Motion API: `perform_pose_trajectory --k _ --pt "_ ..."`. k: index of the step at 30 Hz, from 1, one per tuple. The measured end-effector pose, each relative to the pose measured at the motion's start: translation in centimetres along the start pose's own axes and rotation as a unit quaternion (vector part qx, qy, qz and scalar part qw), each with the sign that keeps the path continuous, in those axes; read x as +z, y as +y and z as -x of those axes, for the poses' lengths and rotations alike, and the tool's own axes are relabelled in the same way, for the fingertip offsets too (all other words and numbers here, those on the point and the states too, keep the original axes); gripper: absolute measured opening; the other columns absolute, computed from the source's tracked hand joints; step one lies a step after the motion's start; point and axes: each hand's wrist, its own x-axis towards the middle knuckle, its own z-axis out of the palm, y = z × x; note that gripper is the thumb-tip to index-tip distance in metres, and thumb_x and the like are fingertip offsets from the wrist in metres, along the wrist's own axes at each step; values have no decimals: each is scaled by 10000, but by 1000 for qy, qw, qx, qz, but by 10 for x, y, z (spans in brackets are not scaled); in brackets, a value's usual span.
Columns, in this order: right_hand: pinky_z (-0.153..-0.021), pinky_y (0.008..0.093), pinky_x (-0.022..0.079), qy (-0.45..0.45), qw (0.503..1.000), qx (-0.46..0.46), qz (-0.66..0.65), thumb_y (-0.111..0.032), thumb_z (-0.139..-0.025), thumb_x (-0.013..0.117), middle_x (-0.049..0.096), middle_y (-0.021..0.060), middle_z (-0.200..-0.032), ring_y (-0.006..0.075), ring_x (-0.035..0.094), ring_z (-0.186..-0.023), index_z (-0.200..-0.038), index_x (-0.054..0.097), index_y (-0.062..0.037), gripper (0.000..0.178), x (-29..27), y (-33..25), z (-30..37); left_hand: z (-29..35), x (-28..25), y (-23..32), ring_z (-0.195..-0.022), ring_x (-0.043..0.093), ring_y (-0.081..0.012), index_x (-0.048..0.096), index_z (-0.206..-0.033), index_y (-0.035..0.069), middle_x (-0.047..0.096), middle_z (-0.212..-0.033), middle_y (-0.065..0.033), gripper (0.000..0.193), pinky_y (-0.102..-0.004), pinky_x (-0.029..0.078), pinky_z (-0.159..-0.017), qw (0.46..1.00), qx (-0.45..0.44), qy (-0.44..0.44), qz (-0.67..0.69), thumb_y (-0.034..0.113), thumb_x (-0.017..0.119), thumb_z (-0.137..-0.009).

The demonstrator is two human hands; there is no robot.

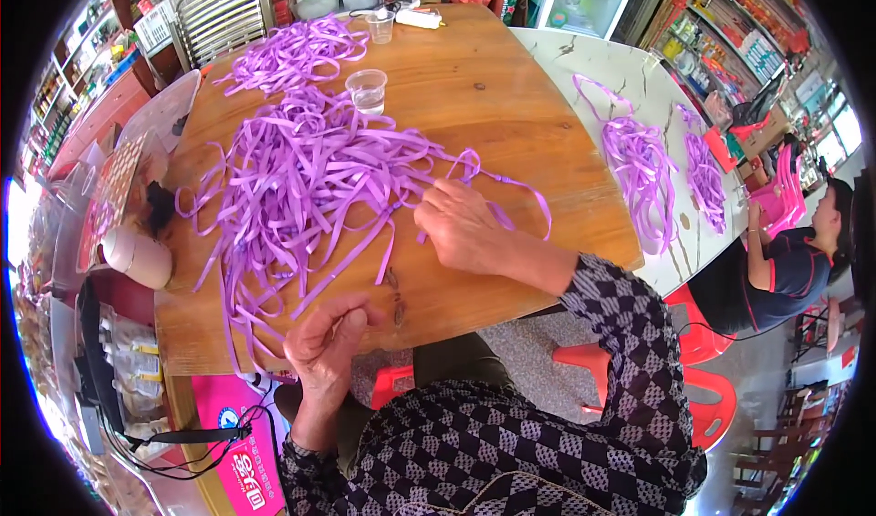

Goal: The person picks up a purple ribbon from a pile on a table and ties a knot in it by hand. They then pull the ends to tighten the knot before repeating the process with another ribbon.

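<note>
The right hand (461, 224) covers its fingertips among the purple flat plastic ribbon strips (301, 178) at 12 o'clock; its grip there cannot be judged.

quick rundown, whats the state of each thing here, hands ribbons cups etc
right hand: palm down on the table, fingers on purple strips
left hand: at the table's near edge, fingers curled around strip ends
big ribbon pile: loose, tangled, spread out
far ribbon pile: loose heap
near plastic cup: upright, looks to hold a little clear liquid
far plastic cup: upright, contents unclear
ribbons on white table: two loose bunches, untouched
</note>
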Motion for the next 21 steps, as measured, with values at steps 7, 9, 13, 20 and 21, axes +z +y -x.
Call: perform_pose_trajectory --k 7,9,13,20,21 --pt "-605 197 422 114 802 298 -506 -45 -859 564 557 -8 -733 50 508 -676 -824 579 4 62 -84 -18 4 -73 63 5 -941 539 -214 591 -1016 -37 596 -1003 -131 302 -319 421 -831 966 219 -48 -126 -44 590 -714" --pt "-619 195 428 119 809 304 -488 -50 -857 568 567 1 -745 51 516 -688 -831 587 9 67 -90 -9 11 -86 77 -2 -926 499 -286 598 -962 -11 566 -953 -142 305 -395 409 -804 868 315 -38 -382 21 648 -663" --pt "-647 197 443 115 816 315 -471 -68 -851 584 591 15 -772 54 534 -714 -857 606 23 94 -94 2 36 -108 81 -42 -829 510 -306 562 -768 19 548 -811 -125 228 -428 415 -701 745 301 -63 -592 151 693 -636" --pt "-661 209 459 111 748 401 -517 -102 -848 596 608 12 -754 67 557 -713 -872 621 17 124 -56 -11 87 -83 81 -48 -661 540 -278 535 -716 47 544 -714 -100 166 -399 434 -551 731 329 -74 -593 94 671 -634" --pt "-639 206 456 104 743 416 -514 -122 -858 585 601 8 -736 65 555 -695 -867 621 14 140 -50 -20 89 -71 85 -37 -647 539 -276 524 -714 50 540 -706 -96 157 -396 433 -540 792 327 -85 -509 67 661 -639"
